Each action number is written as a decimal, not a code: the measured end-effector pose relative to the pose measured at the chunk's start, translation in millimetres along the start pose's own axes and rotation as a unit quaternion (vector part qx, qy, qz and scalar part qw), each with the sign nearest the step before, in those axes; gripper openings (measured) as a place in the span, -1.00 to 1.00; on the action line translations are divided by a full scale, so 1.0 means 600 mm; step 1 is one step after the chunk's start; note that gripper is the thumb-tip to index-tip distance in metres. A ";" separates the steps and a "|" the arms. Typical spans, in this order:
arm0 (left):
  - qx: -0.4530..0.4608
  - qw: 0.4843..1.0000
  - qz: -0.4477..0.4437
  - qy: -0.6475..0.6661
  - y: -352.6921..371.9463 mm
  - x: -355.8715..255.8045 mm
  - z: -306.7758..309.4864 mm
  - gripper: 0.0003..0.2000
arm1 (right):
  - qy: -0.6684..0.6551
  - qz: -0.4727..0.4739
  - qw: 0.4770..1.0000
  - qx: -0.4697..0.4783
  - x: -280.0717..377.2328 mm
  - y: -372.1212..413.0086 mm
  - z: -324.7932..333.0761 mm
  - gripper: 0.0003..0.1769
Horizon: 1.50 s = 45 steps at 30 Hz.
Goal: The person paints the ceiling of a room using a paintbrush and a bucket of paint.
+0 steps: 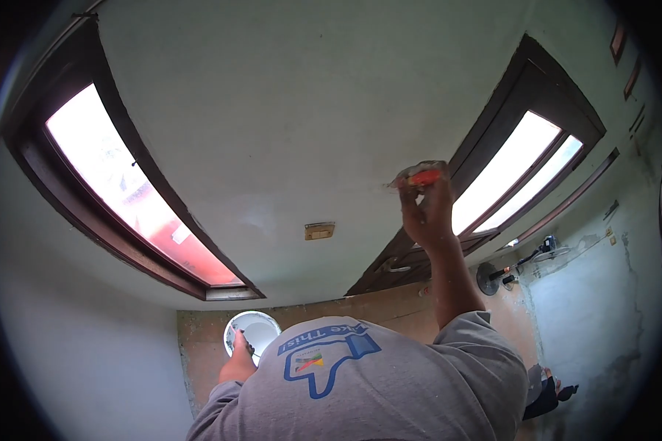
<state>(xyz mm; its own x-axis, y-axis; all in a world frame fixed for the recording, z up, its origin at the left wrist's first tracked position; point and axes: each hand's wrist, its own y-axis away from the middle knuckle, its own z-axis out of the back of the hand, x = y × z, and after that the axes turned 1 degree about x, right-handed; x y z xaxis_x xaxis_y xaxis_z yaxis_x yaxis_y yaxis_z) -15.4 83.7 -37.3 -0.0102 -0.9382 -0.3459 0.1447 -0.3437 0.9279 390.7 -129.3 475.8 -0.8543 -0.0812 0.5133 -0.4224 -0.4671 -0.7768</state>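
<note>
My right hand (428,213) is raised against the pale green wall (272,147), close to the frame of the door. Its fingers are closed around a tool with a red-orange handle (424,178); the working end is too blurred to name. Low at my left side, my left hand (238,358) is closed at the near edge of a white bucket (261,327). A dark thing shows beside its fingers, too small to make out. The inside of the bucket looks white.
A window (136,184) with a dark frame is on the left, and a dark door (485,169) with glass panes on the right. Between them sits a light switch (319,231). A standing fan (493,278) is behind on the right, near a dark shape (544,397) on the floor.
</note>
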 end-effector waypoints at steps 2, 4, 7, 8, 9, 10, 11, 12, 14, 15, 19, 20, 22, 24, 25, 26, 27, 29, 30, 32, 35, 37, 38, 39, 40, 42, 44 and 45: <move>0.007 1.000 0.001 0.005 0.007 -0.007 -0.003 -0.42 | 0.019 -0.020 1.000 0.006 -0.010 0.022 -0.021 -0.76; 0.016 1.000 0.003 0.013 0.017 -0.010 -0.007 -0.35 | 0.059 0.035 0.997 -0.033 -0.030 0.034 -0.040 -0.77; 0.024 0.999 0.007 0.024 0.031 -0.010 0.001 -0.25 | 0.054 0.052 0.995 -0.067 -0.029 0.024 -0.042 -0.76; 0.027 0.999 0.008 0.025 0.035 -0.013 0.004 -0.21 | 0.034 0.043 0.995 -0.086 -0.025 0.020 -0.040 -0.75; 0.030 0.999 0.010 0.026 0.040 -0.014 0.004 -0.18 | 0.035 0.042 0.995 -0.087 -0.019 0.012 -0.035 -0.75; 0.031 0.999 0.010 0.024 0.036 -0.011 0.004 -0.18 | 0.037 0.080 0.991 -0.101 -0.010 0.004 -0.026 -0.72; 0.031 0.999 0.010 0.019 0.033 -0.006 0.007 -0.20 | 0.039 0.117 0.986 -0.113 -0.004 0.001 -0.019 -0.70; 0.031 0.999 0.009 0.015 0.030 0.000 0.010 -0.21 | 0.041 0.115 0.986 -0.113 -0.003 0.004 -0.014 -0.70; 0.031 0.999 0.007 0.010 0.025 0.003 0.016 -0.25 | 0.088 0.208 0.962 -0.151 0.013 0.013 -0.007 -0.63; 0.030 0.999 0.006 0.008 0.021 0.001 0.013 -0.27 | 0.079 0.243 0.951 -0.176 0.028 0.018 -0.007 -0.65; 0.028 1.000 -0.005 0.003 0.006 0.025 0.079 -0.33 | 0.075 0.213 0.971 -0.074 0.037 0.071 -0.008 -0.49; 0.026 1.000 -0.007 0.002 0.004 0.039 0.072 -0.35 | 0.073 0.212 0.972 -0.076 0.028 0.085 -0.014 -0.49; 0.023 1.000 -0.010 -0.002 0.003 0.046 0.088 -0.38 | 0.059 0.175 0.980 -0.078 0.023 0.101 -0.028 -0.59; 0.018 1.000 -0.012 -0.007 0.002 0.049 0.086 -0.42 | 0.041 0.129 0.987 -0.082 0.030 0.101 -0.035 -0.76; 0.014 1.000 -0.013 -0.012 0.004 0.042 0.085 -0.43 | 0.042 0.123 0.989 -0.075 0.024 0.098 -0.038 -0.75; 0.010 1.000 -0.013 -0.018 0.000 0.035 0.050 -0.45 | 0.043 0.116 0.990 -0.066 0.017 0.095 -0.042 -0.75; 0.006 1.000 -0.012 -0.023 0.003 0.027 0.038 -0.47 | 0.029 0.104 0.992 -0.064 0.008 0.089 -0.048 -0.75; 0.001 0.999 -0.013 -0.033 0.001 0.022 0.036 -0.50 | 0.047 0.115 0.990 -0.067 0.004 0.070 -0.065 -0.75; 0.000 0.999 -0.015 -0.036 0.002 0.025 0.035 -0.51 | 0.065 0.133 0.986 -0.071 0.002 0.063 -0.069 -0.75; 0.001 0.999 -0.021 -0.040 0.000 0.027 0.033 -0.54 | 0.104 0.146 0.982 -0.058 -0.003 0.063 -0.071 -0.56; 0.000 0.999 -0.027 -0.040 -0.002 0.034 0.039 -0.58 | 0.111 0.217 0.962 -0.122 0.006 0.056 -0.072 -0.41; -0.004 0.999 -0.027 -0.044 -0.007 0.042 0.036 -0.60 | 0.123 0.234 0.958 -0.110 0.013 0.056 -0.062 -0.25; -0.007 0.999 -0.026 -0.047 -0.008 0.044 0.034 -0.62 | 0.122 0.231 0.959 -0.108 0.017 0.059 -0.059 -0.25; -0.010 0.998 -0.025 -0.050 -0.010 0.045 0.037 -0.63 | 0.123 0.250 0.951 -0.136 0.022 0.063 -0.055 -0.23; -0.012 0.998 -0.025 -0.052 -0.011 0.047 0.036 -0.64 | 0.123 0.269 0.941 -0.164 0.025 0.068 -0.053 -0.21; -0.015 0.998 -0.025 -0.057 -0.013 0.053 0.043 -0.65 | 0.123 0.258 0.946 -0.155 0.027 0.088 -0.050 -0.19; -0.017 0.998 -0.029 -0.061 -0.011 0.051 0.045 -0.67 | 0.123 0.249 0.949 -0.148 0.028 0.097 -0.050 -0.17; -0.009 0.998 -0.028 -0.061 -0.010 0.052 0.047 -0.66 | 0.132 0.255 0.949 -0.134 0.027 0.100 -0.052 -0.17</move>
<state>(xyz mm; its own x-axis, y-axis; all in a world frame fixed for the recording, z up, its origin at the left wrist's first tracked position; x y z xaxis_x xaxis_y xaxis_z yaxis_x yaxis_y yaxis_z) -44.6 55.4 -49.5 -0.1385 -0.9155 -0.3776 0.1573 -0.3968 0.9043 342.0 -131.4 426.4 -0.9994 0.0030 -0.0356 0.0345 -0.1836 -0.9824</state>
